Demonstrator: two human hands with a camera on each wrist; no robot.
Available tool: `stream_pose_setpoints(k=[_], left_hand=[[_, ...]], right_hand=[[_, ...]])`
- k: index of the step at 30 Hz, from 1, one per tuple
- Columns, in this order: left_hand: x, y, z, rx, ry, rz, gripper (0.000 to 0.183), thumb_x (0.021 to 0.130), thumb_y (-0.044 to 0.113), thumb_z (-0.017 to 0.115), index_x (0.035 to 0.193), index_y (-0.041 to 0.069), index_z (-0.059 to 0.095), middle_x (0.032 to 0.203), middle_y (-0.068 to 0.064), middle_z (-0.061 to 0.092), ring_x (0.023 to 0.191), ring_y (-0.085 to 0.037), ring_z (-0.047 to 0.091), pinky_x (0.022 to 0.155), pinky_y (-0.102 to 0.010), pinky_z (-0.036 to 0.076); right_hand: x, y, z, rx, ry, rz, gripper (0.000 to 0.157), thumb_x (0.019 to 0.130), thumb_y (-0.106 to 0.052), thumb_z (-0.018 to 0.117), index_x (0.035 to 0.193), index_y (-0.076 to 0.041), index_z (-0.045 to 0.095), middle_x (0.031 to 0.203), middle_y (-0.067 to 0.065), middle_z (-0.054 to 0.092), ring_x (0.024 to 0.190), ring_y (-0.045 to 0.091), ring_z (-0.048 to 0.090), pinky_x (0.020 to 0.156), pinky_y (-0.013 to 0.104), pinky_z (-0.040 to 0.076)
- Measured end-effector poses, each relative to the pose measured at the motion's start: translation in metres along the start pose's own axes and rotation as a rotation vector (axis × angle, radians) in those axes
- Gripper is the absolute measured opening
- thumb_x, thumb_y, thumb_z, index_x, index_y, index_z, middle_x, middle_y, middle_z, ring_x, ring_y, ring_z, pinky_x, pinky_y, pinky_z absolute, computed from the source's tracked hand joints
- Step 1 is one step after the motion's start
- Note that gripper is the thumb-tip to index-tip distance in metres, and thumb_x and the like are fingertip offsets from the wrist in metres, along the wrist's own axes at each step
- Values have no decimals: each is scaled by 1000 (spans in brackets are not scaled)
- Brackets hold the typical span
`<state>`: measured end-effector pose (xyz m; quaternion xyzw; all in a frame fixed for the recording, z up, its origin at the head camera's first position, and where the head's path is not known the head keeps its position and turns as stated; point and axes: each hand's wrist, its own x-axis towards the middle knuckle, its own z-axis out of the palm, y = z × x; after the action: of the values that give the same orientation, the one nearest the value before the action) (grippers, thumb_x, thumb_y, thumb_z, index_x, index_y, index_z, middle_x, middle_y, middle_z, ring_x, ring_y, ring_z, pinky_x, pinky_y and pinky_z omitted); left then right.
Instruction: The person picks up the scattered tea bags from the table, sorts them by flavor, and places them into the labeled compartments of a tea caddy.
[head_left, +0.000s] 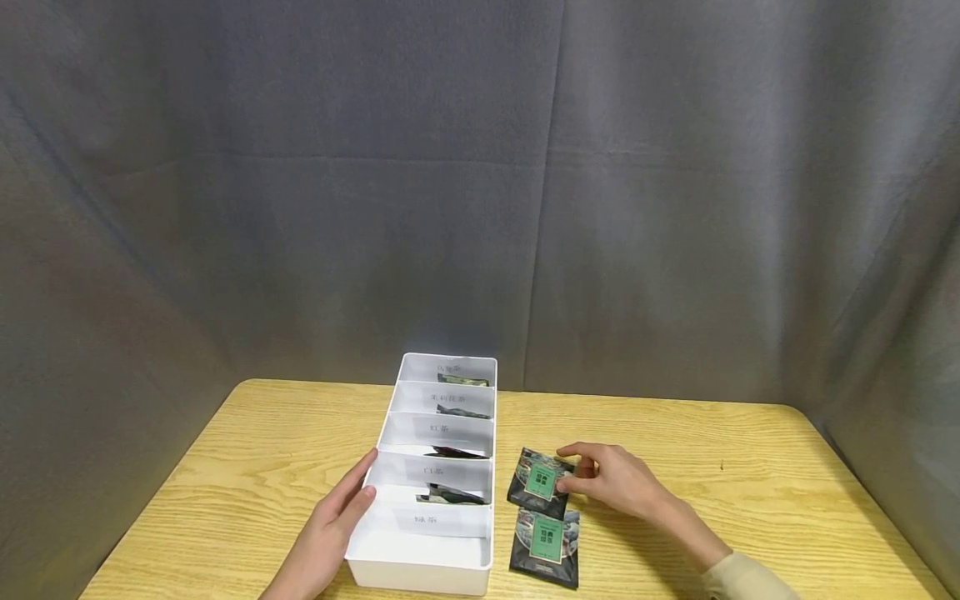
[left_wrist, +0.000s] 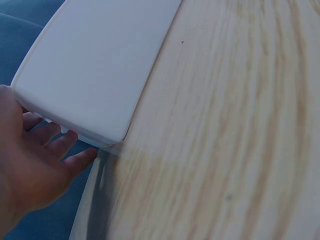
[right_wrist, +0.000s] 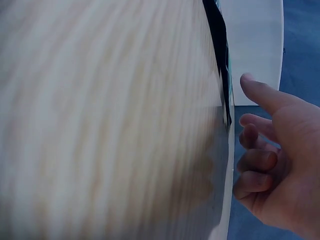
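A white divided box (head_left: 420, 577) stands on the table, with labelled dividers and dark packets in its back compartments. My left hand (head_left: 324, 527) is at the box's left side, fingers pointing forward along the rim; in the left wrist view its fingers lie against the white wall. To the right of the box lie two black tea packets with green labels, an upper packet (head_left: 536, 495) and a lower packet (head_left: 546, 567). My right hand (head_left: 611, 479) hovers over the upper packet's right edge, thumb and index finger apart. In the right wrist view nothing shows between its fingers.
The wooden table (head_left: 675, 433) reaches back to a grey curtain (head_left: 675, 208), which also hangs along both sides. One dark packet (head_left: 453, 495) stands in the box's second compartment from the front.
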<state>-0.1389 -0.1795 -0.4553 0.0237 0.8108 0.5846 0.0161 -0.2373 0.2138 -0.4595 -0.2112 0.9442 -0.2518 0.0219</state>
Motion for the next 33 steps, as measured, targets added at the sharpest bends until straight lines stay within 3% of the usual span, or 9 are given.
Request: stream_pose_setpoints(k=[24,33], left_hand=[[1,0,0,-12,-1,15,55,106,41,43,157,22,32,164,-10,23,150,-30,22,120,-48,22],[0,-1,0,-17,-10,40,54,107,37,43,157,20,31,164,-12,24,150,-28,23,120,-49,24]], right_hand=[[2,10,0,-36,-21,3,46,83,-46,77,121,-21,71,68,-15,52,55,-1,36,48,17,25],[2,5,0,11,-19,56,25,84,-35,79,104,-20,75,65,-11,52,54,2,34,48,19,24]])
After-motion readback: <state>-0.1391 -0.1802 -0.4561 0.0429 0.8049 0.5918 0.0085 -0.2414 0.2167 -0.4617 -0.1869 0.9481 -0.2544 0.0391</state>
